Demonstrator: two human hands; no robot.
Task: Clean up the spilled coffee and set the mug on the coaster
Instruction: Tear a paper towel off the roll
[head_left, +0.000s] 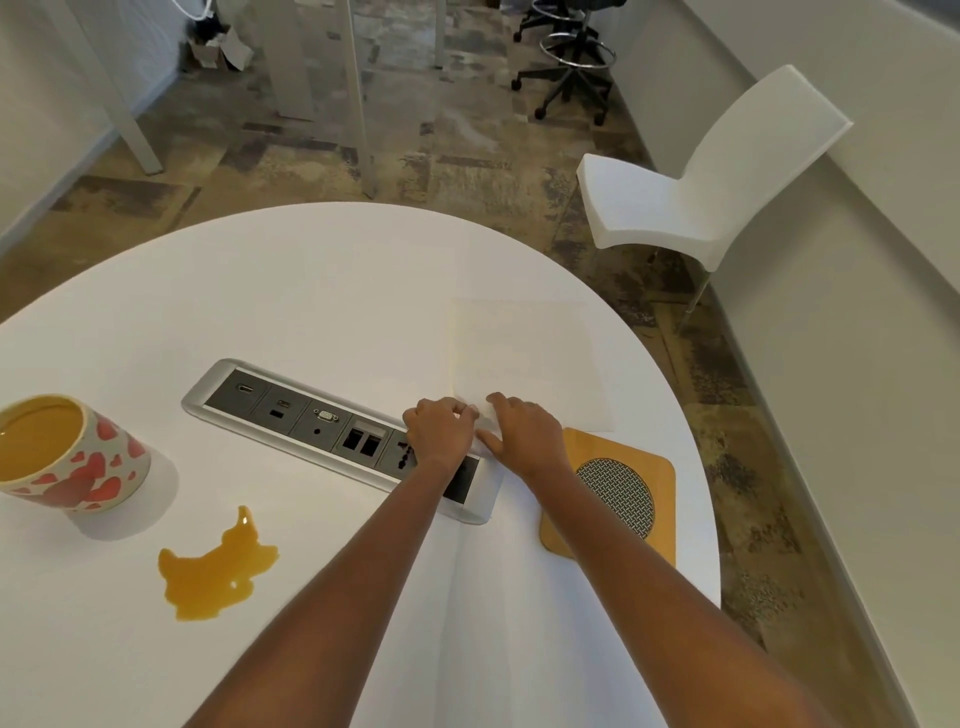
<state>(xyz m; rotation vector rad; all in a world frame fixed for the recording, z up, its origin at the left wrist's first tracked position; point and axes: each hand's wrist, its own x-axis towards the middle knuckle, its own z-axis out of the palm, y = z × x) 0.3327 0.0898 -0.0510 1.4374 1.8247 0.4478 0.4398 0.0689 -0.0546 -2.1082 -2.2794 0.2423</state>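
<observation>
A mug (78, 457) with red hearts stands at the table's left edge, filled with yellow-brown liquid. In front of it lies an orange-brown spill (213, 571) on the white table (311, 291). A white paper napkin (530, 358) lies flat at the right, its near corner under my fingers. My left hand (439, 431) pinches that corner with curled fingers. My right hand (524, 431) presses flat on the napkin's near edge beside it. A wooden coaster (654, 467) with a round metal mesh centre sits just right of my right hand.
A silver socket panel (291, 410) is set into the table's middle, partly under my left wrist. A white chair (701, 171) stands beyond the table at the right. Office stools (571, 57) stand on the far floor.
</observation>
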